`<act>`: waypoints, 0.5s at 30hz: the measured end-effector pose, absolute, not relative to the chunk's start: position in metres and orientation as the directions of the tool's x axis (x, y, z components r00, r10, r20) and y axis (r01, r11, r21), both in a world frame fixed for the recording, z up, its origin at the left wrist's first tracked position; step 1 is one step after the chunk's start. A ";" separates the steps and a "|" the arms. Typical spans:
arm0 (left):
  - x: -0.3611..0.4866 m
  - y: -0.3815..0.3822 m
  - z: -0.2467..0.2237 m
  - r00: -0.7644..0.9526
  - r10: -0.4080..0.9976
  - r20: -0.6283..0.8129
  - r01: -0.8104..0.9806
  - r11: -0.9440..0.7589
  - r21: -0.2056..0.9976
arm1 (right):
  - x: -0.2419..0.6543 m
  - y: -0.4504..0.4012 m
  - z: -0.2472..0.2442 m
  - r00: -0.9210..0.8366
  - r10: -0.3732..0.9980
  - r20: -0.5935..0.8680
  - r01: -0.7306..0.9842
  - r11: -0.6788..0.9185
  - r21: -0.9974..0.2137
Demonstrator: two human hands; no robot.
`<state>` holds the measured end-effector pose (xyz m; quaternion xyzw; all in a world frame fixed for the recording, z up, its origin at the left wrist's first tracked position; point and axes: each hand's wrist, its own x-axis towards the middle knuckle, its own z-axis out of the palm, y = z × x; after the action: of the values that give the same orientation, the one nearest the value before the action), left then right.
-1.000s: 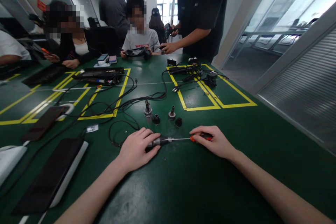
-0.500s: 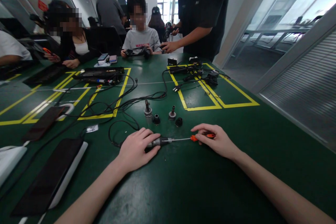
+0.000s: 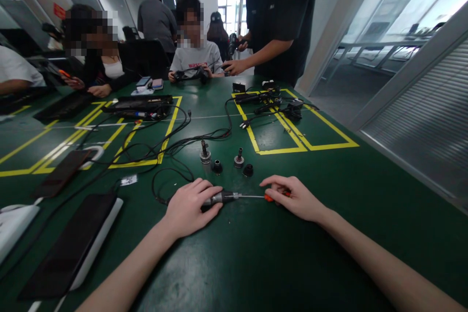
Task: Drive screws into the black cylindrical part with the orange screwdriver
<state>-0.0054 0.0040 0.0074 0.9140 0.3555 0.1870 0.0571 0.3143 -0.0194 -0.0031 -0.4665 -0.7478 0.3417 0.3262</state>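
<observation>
My left hand (image 3: 193, 204) is wrapped over a grey-and-black corded cylindrical device (image 3: 218, 198) lying on the green table. From the device's right end, the thin metal shaft of a screwdriver (image 3: 252, 197) runs straight to the right. My right hand (image 3: 294, 197) has its fingers closed round the screwdriver's orange handle, part of which they hide. The blade tip's contact with the device is too small to make out. Just beyond my hands stand two metal fittings, one taller (image 3: 205, 152) and one shorter (image 3: 239, 158), each beside a black cap (image 3: 217, 167).
Black cables (image 3: 171, 141) trail across the table toward dark equipment (image 3: 141, 106). At left lie a large black phone-like slab (image 3: 69, 243), a smaller phone (image 3: 62, 173) and a white power strip (image 3: 16, 229). Yellow tape rectangles (image 3: 281, 150) mark the table. Several people sit or stand beyond.
My right hand has shifted slightly left, and its fingers now cover more of the screwdriver's orange handle. My left hand stays in place on the device.
</observation>
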 end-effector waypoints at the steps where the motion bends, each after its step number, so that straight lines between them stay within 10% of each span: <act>1: -0.005 0.004 0.007 0.679 0.668 0.304 0.625 -0.743 0.239 | 0.313 -0.020 -0.003 -0.371 0.912 0.176 0.484 0.352 -0.801; 15: -0.006 0.005 0.006 0.674 0.660 0.332 0.613 -0.751 0.246 | 0.315 -0.021 0.003 -0.439 0.868 0.233 0.496 0.450 -0.742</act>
<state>-0.0057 0.0047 0.0061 0.9132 0.3485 0.2035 0.0573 0.3152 -0.0208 0.0027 -0.4299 -0.7933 0.3003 0.3094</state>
